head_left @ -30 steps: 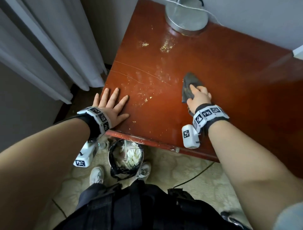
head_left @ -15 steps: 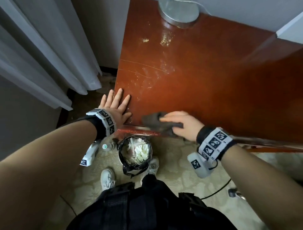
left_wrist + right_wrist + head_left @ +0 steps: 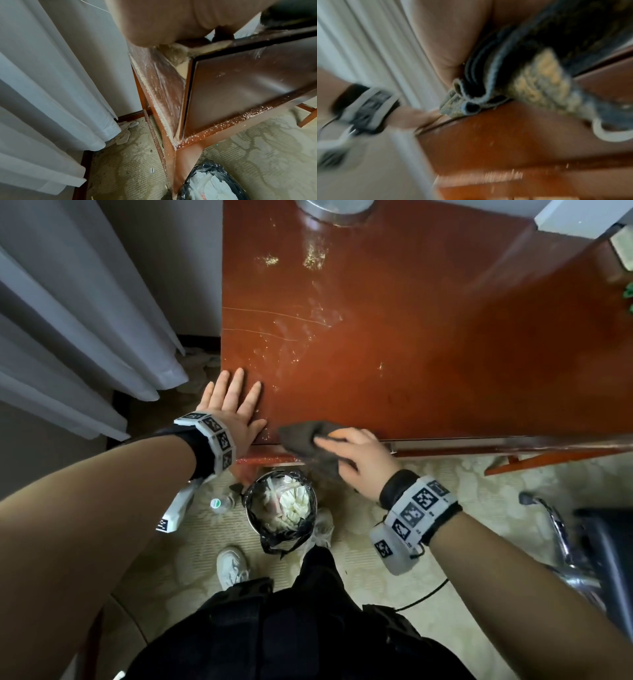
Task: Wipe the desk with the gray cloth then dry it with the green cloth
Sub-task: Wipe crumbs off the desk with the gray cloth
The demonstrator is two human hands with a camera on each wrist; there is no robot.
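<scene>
My right hand [image 3: 356, 460] grips the gray cloth [image 3: 305, 440] at the desk's [image 3: 411, 354] near edge, fingers curled over the bunched fabric, part of which hangs past the edge. My left hand [image 3: 233, 409] lies flat on the near left corner, fingers straight and slightly spread. Pale crumbs and scratches mark the desk top. Below the edge stands a bin [image 3: 281, 508] lined with a black bag.

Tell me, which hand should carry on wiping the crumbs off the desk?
Probably the right hand: it already holds the gray cloth at the desk front edge. The left hand lies flat, bracing the corner.
</scene>
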